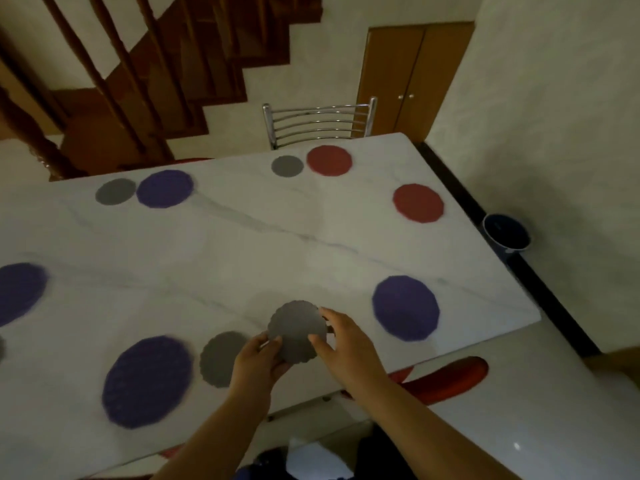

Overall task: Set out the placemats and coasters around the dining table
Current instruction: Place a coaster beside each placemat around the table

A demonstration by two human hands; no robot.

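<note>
Both hands hold grey round coasters (297, 329) just above the near edge of the white marble table (242, 244). My left hand (258, 362) grips them from the lower left, my right hand (341, 341) from the right. Another grey coaster (220, 358) lies beside a purple placemat (147, 381) at the near left. A purple placemat (406, 308) lies at the near right with no coaster beside it. Farther off lie two red placemats (418, 203) (329, 160), a grey coaster (287, 166), a purple placemat (164, 188) with a grey coaster (115, 191), and a purple placemat (19, 291) at the left edge.
A chrome chair back (318, 121) stands at the table's far end. A red chair seat (446, 375) sits under the near right edge. A dark bucket (506, 232) rests on the floor at the right. A wooden staircase (156, 74) rises behind.
</note>
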